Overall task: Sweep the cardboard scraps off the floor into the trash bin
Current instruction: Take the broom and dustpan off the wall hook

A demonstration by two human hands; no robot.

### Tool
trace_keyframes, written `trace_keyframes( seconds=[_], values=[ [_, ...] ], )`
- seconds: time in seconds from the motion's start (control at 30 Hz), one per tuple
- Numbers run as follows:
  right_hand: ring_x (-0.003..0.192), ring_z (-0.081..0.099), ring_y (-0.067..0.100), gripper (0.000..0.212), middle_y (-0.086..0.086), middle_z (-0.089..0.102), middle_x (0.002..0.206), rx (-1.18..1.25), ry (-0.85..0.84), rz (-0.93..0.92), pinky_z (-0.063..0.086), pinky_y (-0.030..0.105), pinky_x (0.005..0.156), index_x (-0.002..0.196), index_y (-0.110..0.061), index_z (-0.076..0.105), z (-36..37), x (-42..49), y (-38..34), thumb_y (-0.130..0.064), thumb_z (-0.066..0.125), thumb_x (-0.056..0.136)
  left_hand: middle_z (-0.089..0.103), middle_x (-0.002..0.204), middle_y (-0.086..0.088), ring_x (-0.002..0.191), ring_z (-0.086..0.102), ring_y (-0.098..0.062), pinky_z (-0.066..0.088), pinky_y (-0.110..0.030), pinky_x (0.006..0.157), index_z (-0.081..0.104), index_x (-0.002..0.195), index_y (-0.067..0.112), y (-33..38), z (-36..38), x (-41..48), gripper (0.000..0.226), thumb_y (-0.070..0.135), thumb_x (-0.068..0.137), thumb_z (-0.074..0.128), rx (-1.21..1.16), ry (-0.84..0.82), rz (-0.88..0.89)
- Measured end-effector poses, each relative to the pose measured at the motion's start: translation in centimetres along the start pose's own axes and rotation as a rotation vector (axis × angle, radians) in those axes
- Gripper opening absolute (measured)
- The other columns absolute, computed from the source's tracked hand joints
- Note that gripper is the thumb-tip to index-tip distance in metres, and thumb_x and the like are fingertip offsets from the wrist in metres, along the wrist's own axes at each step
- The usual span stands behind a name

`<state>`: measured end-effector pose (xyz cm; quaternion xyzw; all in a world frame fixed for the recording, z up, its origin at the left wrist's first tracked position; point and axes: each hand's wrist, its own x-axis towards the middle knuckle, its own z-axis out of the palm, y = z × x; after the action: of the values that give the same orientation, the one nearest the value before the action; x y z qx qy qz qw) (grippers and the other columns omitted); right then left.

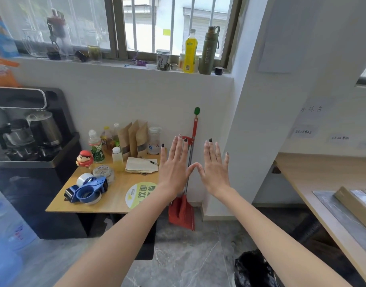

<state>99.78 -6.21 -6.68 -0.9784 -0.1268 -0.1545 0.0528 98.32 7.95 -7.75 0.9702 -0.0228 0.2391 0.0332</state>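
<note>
Left hand (173,162) and right hand (216,168) are both raised flat, fingers straight and spread, thumb tips touching. Neither holds anything. They hover in front of the wall, just off the right edge of the small tabletop (107,204).

Task things: the red dustpan (182,212) stands on the floor against the wall, its long handle (195,127) running up to a green hook (197,110). A broom may be clipped alongside it, but the left hand covers that part, so I can't tell. The trash bin (254,270), lined with a black bag, sits on the floor at bottom right, under the right forearm. No cardboard scraps are in view, and the grey floor (188,255) that shows looks bare of them.

Step in hand, as I judge it: fetch the sweeping tool. Sweeping hasn't started. To do it well, reach past the tabletop's right edge, grip the handle mid-shaft, and lift it off the hook rather than pulling sideways. Then turn to find the scraps.

Around: a blue tape dispenser (84,189) sits near the front-left corner of the tabletop, with tape rolls behind it. A notebook (141,164) with a pen lies mid-right, and bottles and kraft pouches (134,137) line the back edge. A water dispenser (28,131) stands to the left. In the way: the tabletop's right edge crowds the dustpan, and the white pillar (260,121) hems it in on the other side.
</note>
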Motion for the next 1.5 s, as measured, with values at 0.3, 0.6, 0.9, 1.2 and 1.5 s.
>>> trace_keyframes(
  seconds=[0.3,0.6,0.9,1.2,1.5],
  values=[
    [0.147,-0.018,0.02,0.066,-0.001,-0.017,0.16,0.031,-0.01,-0.005,-0.006,0.052,0.118,0.146,-0.016,-0.021,4.1,6.9,2.7,-0.043,0.02,0.102,-0.024,0.158,-0.003,0.146,-0.022,-0.017,-0.007,-0.047,0.119,-0.016,0.151,0.015,-0.1,4.0,6.4,0.079,0.062,0.095,0.015,0.011,-0.023,-0.014],
    [0.147,-0.017,0.019,0.066,-0.001,-0.015,0.16,0.084,-0.041,-0.014,-0.006,0.051,0.118,0.149,-0.015,-0.017,8.3,16.9,8.7,-0.042,0.02,0.101,-0.02,0.159,-0.003,0.145,-0.022,-0.017,-0.011,-0.046,0.117,-0.012,0.151,0.015,-0.3,10.3,16.2,0.079,0.061,0.095,0.016,0.06,-0.074,-0.04],
    [0.147,-0.016,0.018,0.065,-0.003,-0.014,0.16,0.097,-0.063,-0.065,-0.007,0.05,0.118,0.144,-0.018,-0.021,12.0,25.3,14.9,-0.042,0.021,0.101,-0.016,0.16,-0.003,0.147,-0.016,-0.019,-0.007,-0.047,0.117,-0.014,0.148,0.016,1.8,15.9,24.4,0.075,0.057,0.098,0.023,0.031,-0.078,-0.079],
    [0.148,-0.015,0.018,0.066,-0.002,-0.012,0.161,0.125,-0.072,-0.101,-0.004,0.05,0.119,0.143,-0.019,-0.021,13.9,28.4,16.3,-0.042,0.024,0.101,-0.012,0.161,-0.004,0.148,-0.014,-0.019,-0.009,-0.046,0.116,-0.008,0.151,0.015,2.3,18.5,27.1,0.076,0.058,0.097,0.024,0.031,-0.096,-0.093],
    [0.148,-0.013,0.02,0.067,0.0,-0.01,0.161,0.086,-0.041,-0.15,-0.005,0.05,0.117,0.145,-0.016,-0.019,15.4,32.3,15.7,-0.043,0.024,0.101,-0.011,0.162,-0.005,0.148,-0.013,-0.019,-0.005,-0.048,0.119,-0.005,0.153,0.013,2.1,21.2,30.4,0.078,0.059,0.096,0.021,0.026,-0.123,-0.112]
  ],
)
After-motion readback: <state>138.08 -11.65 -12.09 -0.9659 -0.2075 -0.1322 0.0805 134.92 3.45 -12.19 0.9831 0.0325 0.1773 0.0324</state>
